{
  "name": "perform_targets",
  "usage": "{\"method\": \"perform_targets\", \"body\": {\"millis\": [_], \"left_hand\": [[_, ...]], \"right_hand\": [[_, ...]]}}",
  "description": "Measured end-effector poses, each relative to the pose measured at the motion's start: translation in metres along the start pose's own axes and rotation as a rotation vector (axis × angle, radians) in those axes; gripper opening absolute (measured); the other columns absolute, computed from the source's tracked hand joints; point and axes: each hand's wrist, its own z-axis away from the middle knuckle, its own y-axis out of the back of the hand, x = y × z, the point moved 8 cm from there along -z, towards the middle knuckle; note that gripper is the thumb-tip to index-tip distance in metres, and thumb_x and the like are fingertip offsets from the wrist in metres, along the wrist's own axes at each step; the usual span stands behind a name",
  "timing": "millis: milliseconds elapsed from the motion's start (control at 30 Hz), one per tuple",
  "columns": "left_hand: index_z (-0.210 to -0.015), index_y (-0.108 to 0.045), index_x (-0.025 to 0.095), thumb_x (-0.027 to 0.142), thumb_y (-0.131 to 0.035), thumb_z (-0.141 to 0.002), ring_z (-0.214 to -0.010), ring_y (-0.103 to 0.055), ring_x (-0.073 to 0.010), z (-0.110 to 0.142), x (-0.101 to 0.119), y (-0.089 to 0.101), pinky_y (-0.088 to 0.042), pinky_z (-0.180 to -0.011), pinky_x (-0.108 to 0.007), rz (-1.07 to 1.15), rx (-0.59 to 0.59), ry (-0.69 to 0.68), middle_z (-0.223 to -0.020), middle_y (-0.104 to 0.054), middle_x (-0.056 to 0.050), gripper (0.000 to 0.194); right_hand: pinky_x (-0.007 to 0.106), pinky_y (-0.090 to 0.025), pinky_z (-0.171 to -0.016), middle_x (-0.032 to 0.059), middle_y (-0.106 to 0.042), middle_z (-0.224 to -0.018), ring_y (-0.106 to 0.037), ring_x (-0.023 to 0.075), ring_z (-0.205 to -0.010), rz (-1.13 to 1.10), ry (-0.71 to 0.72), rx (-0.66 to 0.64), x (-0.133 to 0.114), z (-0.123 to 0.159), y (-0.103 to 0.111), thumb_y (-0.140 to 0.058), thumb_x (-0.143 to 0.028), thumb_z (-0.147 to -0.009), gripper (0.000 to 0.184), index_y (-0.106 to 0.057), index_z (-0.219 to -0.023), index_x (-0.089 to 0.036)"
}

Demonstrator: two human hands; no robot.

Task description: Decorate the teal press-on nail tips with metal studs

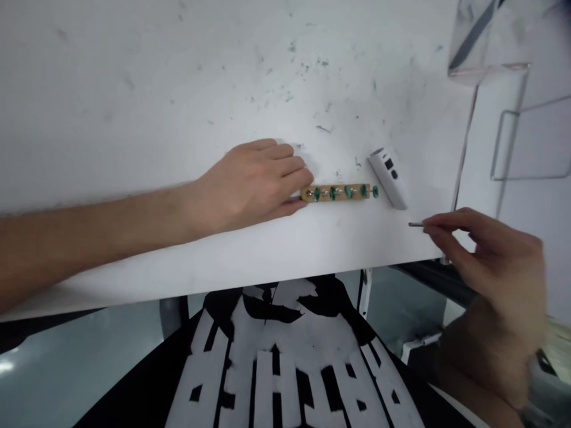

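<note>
My left hand (263,178) lies over the table and pinches the left end of a narrow yellowish strip (341,192). Several green pieces and small shiny metal parts sit along the strip, and one green piece (375,191) sticks out past its right end. Off to the right, my right hand (491,249) is raised near the table's front edge. Its thumb and forefinger close on a short thin metal pin (416,224), which points left, apart from the strip. A white handheld device (388,179) with two dark buttons lies slantwise just right of the strip.
The white table (156,119) carries dark and greenish specks and scraps beyond the strip. At the upper right stands a clear box (488,70). A thin wire-like frame (530,178) lies on the right-hand surface. The table's front edge runs close to my body.
</note>
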Motion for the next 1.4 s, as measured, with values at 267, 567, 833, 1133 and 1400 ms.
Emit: {"method": "perform_targets", "body": {"millis": [267,567,833,1133,1400], "left_hand": [[-0.104,-0.066,0.019,0.048,-0.044,-0.107,-0.077,-0.055,-0.0161,0.001,-0.004,0.002,-0.045,-0.066,-0.031,-0.057,0.085,-0.03,-0.082,-0.067,-0.003,0.036],[-0.107,-0.065,0.018,0.046,-0.045,-0.106,-0.078,-0.05,-0.0152,0.001,-0.006,0.001,-0.043,-0.068,-0.031,-0.052,0.08,-0.04,-0.083,-0.067,-0.003,0.035],[-0.109,-0.067,0.016,0.047,-0.042,-0.107,-0.084,-0.056,-0.0168,0.0,-0.008,-0.003,-0.049,-0.074,-0.034,0.015,0.035,0.002,-0.089,-0.069,-0.006,0.04],[-0.11,-0.07,0.023,0.047,-0.046,-0.104,-0.083,-0.064,-0.0193,0.0,-0.012,-0.004,-0.051,-0.07,-0.035,0.055,0.027,0.052,-0.087,-0.07,-0.004,0.034],[-0.111,-0.07,0.021,0.048,-0.042,-0.106,-0.085,-0.061,-0.0175,-0.001,-0.012,-0.005,-0.052,-0.073,-0.034,-0.001,0.006,0.042,-0.087,-0.069,-0.004,0.039]], "right_hand": [[0.015,-0.04,-0.073,-0.0044,-0.065,-0.097,-0.057,-0.0015,-0.085,0.177,0.071,-0.03,0.02,0.012,-0.02,-0.052,-0.037,-0.1,0.024,-0.067,-0.103,-0.019],[0.019,-0.035,-0.072,-0.0018,-0.064,-0.095,-0.053,0.001,-0.09,0.314,0.095,-0.03,0.016,0.016,-0.03,-0.049,-0.033,-0.101,0.026,-0.069,-0.101,-0.017],[0.017,-0.036,-0.076,0.0019,-0.065,-0.102,-0.054,0.0013,-0.093,0.251,0.031,-0.124,0.027,0.017,-0.038,-0.041,-0.039,-0.104,0.037,-0.07,-0.106,-0.015],[0.012,-0.049,-0.087,0.0061,-0.059,-0.097,-0.051,-0.0019,-0.088,0.121,-0.241,-0.366,0.081,0.009,-0.055,-0.044,-0.056,-0.103,0.055,-0.063,-0.114,-0.005],[0.008,-0.048,-0.079,0.0041,-0.057,-0.091,-0.046,-0.0044,-0.078,0.077,-0.434,-0.448,0.097,-0.001,-0.06,-0.048,-0.053,-0.102,0.053,-0.059,-0.12,-0.005]]}}
